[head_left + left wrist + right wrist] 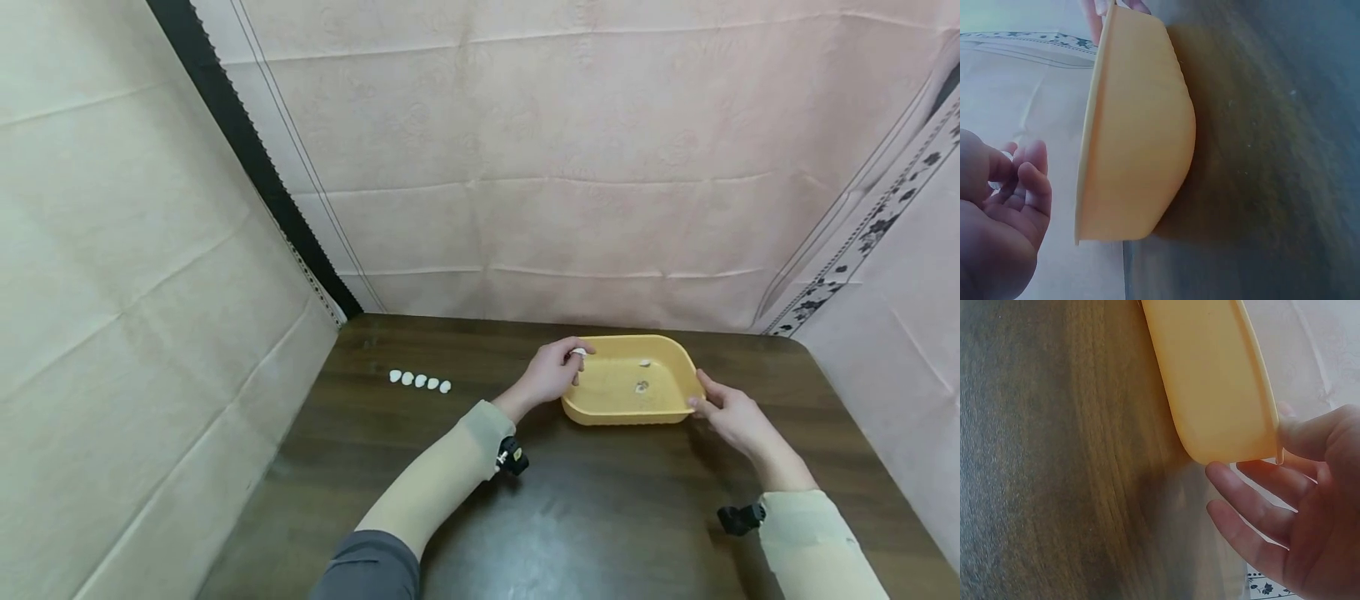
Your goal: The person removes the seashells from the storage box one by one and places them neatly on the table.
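Note:
My left hand (551,372) is over the left end of a yellow plastic tray (615,413), pinching a small white flat piece (579,352) between thumb and fingers. In the left wrist view the fingers mostly hide that piece. My right hand (738,421) grips the tray's right end, thumb at the rim and fingers against the outer wall, as the right wrist view shows. Inside the tray lie a small pale piece (645,362) and, nearer the front, a greyish piece (641,387); whether they are shells or pebbles I cannot tell.
Several white rounded pieces (421,381) lie in a slanting row on the left of the dark wooden table (600,500). Pale cloth (562,167) hangs behind the table and along both sides. A small black camera sits on each wrist.

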The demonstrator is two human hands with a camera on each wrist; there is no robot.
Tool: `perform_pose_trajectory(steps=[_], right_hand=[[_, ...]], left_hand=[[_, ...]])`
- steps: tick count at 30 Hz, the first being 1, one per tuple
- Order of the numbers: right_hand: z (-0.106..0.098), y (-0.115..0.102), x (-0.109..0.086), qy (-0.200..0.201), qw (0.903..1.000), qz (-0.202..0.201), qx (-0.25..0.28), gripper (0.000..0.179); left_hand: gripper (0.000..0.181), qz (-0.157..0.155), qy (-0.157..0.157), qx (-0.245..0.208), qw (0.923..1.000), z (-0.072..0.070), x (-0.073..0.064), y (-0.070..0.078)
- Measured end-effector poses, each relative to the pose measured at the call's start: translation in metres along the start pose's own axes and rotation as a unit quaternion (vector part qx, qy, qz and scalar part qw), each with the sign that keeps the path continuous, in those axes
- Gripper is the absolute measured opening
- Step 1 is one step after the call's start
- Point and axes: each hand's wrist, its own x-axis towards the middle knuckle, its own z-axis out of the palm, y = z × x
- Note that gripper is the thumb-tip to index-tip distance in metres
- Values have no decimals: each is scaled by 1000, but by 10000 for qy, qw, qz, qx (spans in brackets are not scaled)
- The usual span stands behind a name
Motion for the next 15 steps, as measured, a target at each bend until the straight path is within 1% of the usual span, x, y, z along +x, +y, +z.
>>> perform_pose_trajectory(steps=[3,5,7,9,12,15], right_hand=[[0,0,0,-21,10000,27,23,71],[0,0,1,-52,10000,60,45,72],[0,0,1,-78,9999,87,79,72],[0,0,2,-104,9998,96,106,72],[0,1,2,-89,9998,115,151,73],[0,1,2,-97,9997,157,164,73]], left_hand=[[26,-294,97,-302,9991,-6,-7,-4],[26,-466,167,-699,9963,-9,-12,-6],[26,-602,255,-1201,9906,-12,-16,-9],[27,-682,325,-1599,9842,-14,-19,-12],[28,-838,358,-1936,9768,-18,-24,-15],[28,-1076,324,-2117,9709,-22,-29,-18]])
